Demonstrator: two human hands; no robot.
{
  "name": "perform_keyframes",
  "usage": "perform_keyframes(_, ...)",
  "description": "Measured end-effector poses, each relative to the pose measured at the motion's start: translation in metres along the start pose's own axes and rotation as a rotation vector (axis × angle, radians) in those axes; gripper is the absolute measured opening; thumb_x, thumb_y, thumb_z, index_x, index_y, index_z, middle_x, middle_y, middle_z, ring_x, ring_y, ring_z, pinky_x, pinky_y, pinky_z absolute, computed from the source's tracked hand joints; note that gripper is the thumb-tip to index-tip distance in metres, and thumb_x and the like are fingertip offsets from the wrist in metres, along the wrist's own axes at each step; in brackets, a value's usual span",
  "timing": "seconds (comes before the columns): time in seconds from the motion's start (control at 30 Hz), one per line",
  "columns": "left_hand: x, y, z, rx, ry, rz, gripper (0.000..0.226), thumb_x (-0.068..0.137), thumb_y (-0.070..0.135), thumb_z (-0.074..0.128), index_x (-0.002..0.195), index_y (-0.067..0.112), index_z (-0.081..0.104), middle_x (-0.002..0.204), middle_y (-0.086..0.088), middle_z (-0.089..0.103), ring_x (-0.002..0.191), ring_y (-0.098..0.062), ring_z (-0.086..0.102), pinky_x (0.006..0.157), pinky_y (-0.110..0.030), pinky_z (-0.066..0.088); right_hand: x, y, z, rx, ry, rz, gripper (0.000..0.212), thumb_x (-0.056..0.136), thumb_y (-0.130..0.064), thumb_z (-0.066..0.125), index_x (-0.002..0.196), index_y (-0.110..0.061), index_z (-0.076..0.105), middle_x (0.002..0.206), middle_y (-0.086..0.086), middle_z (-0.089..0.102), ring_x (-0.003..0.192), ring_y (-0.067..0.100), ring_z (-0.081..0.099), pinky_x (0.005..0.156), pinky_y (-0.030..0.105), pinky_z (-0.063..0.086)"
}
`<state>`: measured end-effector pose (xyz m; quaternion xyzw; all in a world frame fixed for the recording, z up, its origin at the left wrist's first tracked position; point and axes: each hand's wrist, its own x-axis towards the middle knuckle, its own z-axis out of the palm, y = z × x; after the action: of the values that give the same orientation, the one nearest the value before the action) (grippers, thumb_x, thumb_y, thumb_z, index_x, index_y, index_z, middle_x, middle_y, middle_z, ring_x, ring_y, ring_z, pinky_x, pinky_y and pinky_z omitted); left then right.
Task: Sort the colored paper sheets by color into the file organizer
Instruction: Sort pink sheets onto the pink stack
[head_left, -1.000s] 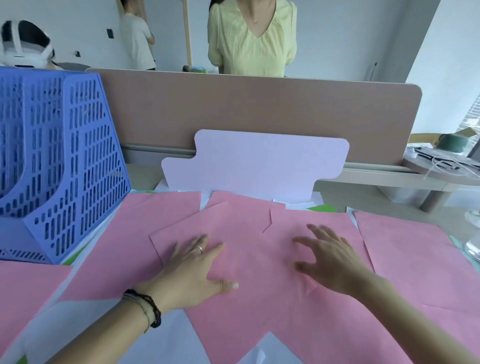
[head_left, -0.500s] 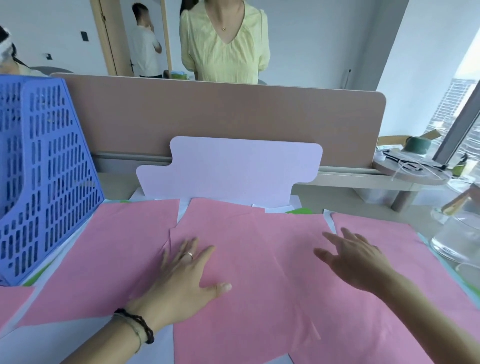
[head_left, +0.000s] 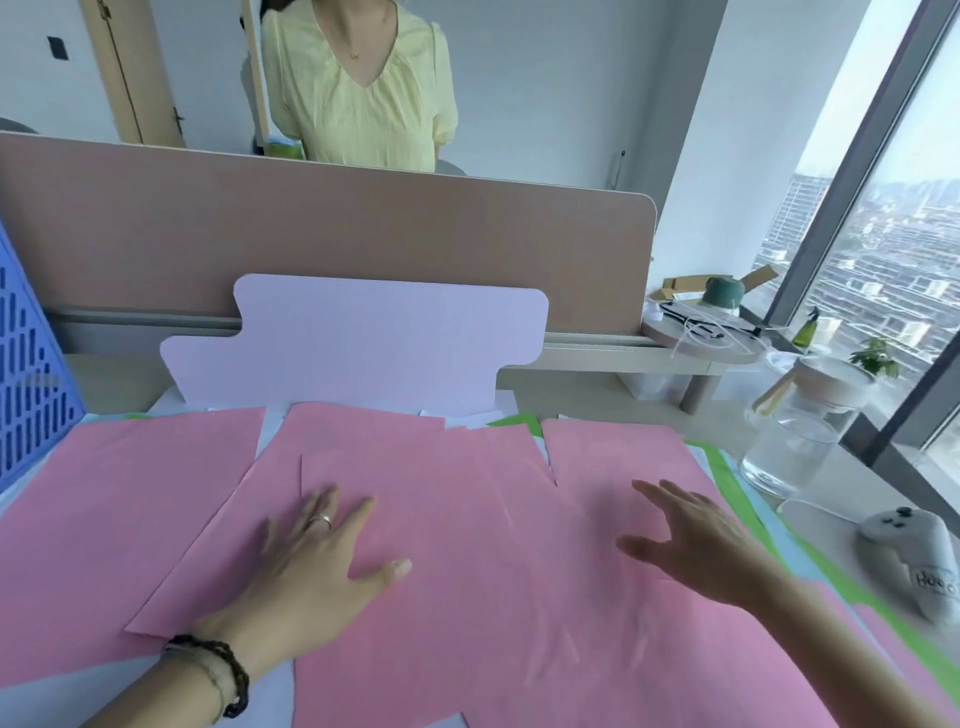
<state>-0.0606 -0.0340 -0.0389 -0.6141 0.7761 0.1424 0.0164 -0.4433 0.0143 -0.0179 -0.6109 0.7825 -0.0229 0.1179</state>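
Both hands have slid rightward across the pink paper sheets (head_left: 467, 519) spread over the counter: left hand (head_left: 317, 566) pressing flat, right hand (head_left: 696, 545) hovering, fingers released. Gathering pink looks underway; the blue file organizer (head_left: 31, 374) waits far left, apart.

The left hand (head_left: 317, 566) lies flat with the palm down, the fingers straight and spread and the thumb stretched out to the right. A silver ring is on one finger, and dark braided bracelets go around the left wrist. The right hand (head_left: 696, 540) is open too, palm down, its fingers pointing to the far left, slightly blurred.
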Motion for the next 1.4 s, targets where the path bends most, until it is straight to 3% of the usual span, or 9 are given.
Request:
perform_keyframes(0.1, 0.0, 0.002, 0.004, -0.018, 0.0, 0.014, 0.122, 0.054, 0.095, 0.0, 0.162, 0.038, 0.0, 0.171, 0.0, -0.013, 0.156, -0.015, -0.019, 0.125, -0.055, -0.004, -0.004, 0.018, 0.003, -0.006, -0.071, -0.052, 0.123, 0.053, -0.099, 0.043, 0.157, -0.039, 0.021, 0.163, -0.011, 0.022, 0.151, 0.015, 0.021, 0.119, 0.037, 0.026)
perform_keyframes(0.37, 0.003, -0.007, 0.009, -0.043, 0.054, 0.028, 0.133, 0.043, 0.104, -0.007, 0.161, 0.043, 0.004, 0.171, 0.005, -0.012, 0.156, -0.011, -0.017, 0.126, -0.052, -0.005, 0.001, 0.03, 0.009, 0.133, 0.264, -0.001, 0.049, 0.076, -0.054, 0.079, 0.12, -0.035, 0.069, 0.132, -0.015, 0.063, 0.124, 0.021, 0.053, 0.101, 0.031, 0.039)
perform_keyframes(0.5, -0.002, 0.0, 0.008, -0.048, 0.048, 0.029, 0.126, 0.052, 0.102, -0.002, 0.162, 0.04, 0.005, 0.172, 0.0, -0.009, 0.157, -0.014, -0.015, 0.127, -0.049, -0.004, -0.01, 0.01, 0.009, 0.092, 0.24, -0.059, 0.049, 0.084, -0.061, 0.068, 0.127, -0.038, 0.065, 0.141, -0.016, 0.055, 0.132, 0.019, 0.049, 0.107, 0.034, 0.038)
perform_keyframes(0.67, 0.002, 0.035, 0.008, -0.131, 0.066, 0.036, 0.083, 0.092, 0.077, 0.033, 0.162, 0.036, 0.012, 0.172, -0.003, -0.005, 0.158, -0.016, -0.012, 0.126, -0.052, -0.001, -0.015, -0.027, 0.017, 0.014, 0.155, -0.147, 0.046, 0.091, -0.059, 0.059, 0.13, -0.035, 0.063, 0.143, -0.015, 0.053, 0.127, 0.016, 0.05, 0.104, 0.028, 0.039)
perform_keyframes(0.77, 0.006, 0.033, 0.006, -0.294, 0.174, 0.084, 0.072, 0.096, 0.068, 0.039, 0.159, 0.037, 0.026, 0.172, 0.0, 0.005, 0.158, -0.014, -0.003, 0.128, -0.041, 0.011, -0.015, -0.04, 0.011, 0.036, 0.193, -0.161, 0.041, 0.096, -0.052, 0.055, 0.132, -0.034, 0.063, 0.142, -0.015, 0.054, 0.121, 0.013, 0.057, 0.098, 0.027, 0.041)
perform_keyframes(0.83, 0.006, 0.017, 0.003, -0.15, 0.239, -0.023, 0.066, 0.099, 0.065, 0.033, 0.158, 0.035, 0.026, 0.171, -0.009, 0.01, 0.158, -0.023, 0.0, 0.127, -0.045, 0.011, -0.016, -0.048, 0.009, 0.039, 0.192, -0.183, 0.043, 0.097, -0.052, 0.053, 0.137, -0.035, 0.058, 0.142, -0.015, 0.054, 0.121, 0.013, 0.057, 0.099, 0.027, 0.041)
perform_keyframes(1.0, -0.004, -0.005, 0.004, -0.032, 0.145, -0.141, 0.067, 0.1, 0.064, 0.025, 0.158, 0.03, 0.026, 0.165, -0.007, 0.029, 0.156, -0.028, 0.009, 0.124, -0.052, 0.014, -0.015, -0.072, 0.018, 0.037, 0.123, -0.244, 0.046, 0.097, -0.05, 0.054, 0.141, -0.036, 0.053, 0.137, -0.012, 0.058, 0.123, 0.015, 0.056, 0.099, 0.029, 0.043)
perform_keyframes(1.13, -0.015, 0.0, -0.003, -0.2, 0.204, -0.079, 0.063, 0.104, 0.053, 0.037, 0.16, 0.026, 0.025, 0.165, 0.001, 0.032, 0.157, -0.024, 0.012, 0.126, -0.041, 0.013, -0.012, -0.087, 0.021, 0.074, 0.125, -0.277, 0.043, 0.098, -0.047, 0.053, 0.139, -0.038, 0.054, 0.133, -0.015, 0.06, 0.12, 0.013, 0.055, 0.094, 0.027, 0.043)
perform_keyframes(1.4, -0.018, 0.012, -0.013, -0.602, 0.188, -0.052, 0.051, 0.097, 0.038, 0.055, 0.148, 0.039, 0.045, 0.149, 0.01, 0.051, 0.135, -0.014, 0.048, 0.107, -0.031, 0.04, -0.018, -0.098, 0.03, -0.029, 0.108, -0.31, 0.048, 0.096, -0.048, 0.056, 0.141, -0.036, 0.053, 0.138, -0.012, 0.048, 0.125, 0.016, 0.045, 0.1, 0.029, 0.044)
